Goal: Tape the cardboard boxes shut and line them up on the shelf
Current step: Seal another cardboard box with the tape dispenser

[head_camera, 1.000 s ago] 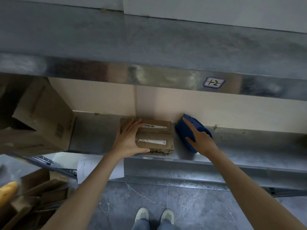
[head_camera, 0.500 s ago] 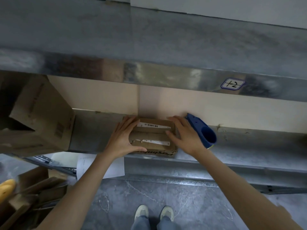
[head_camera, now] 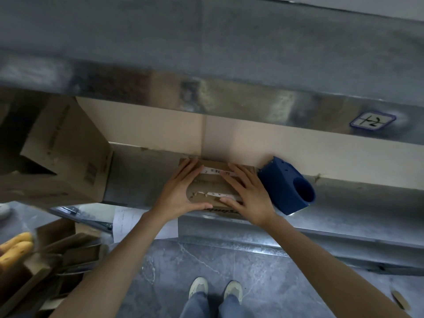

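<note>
On the metal shelf (head_camera: 142,180) your small box (head_camera: 215,187) sits against the back wall; your left hand (head_camera: 181,193) lies flat on its left side, fingers spread, thumb along the front edge; your right hand (head_camera: 247,198) presses flat on its right side, fingers apart; blue dispenser (head_camera: 286,187) just right of it; big box (head_camera: 62,157) well left.

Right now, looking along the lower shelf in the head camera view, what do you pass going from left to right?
Large open cardboard box → left hand → small cardboard box under both hands → right hand → blue tape dispenser.
</note>
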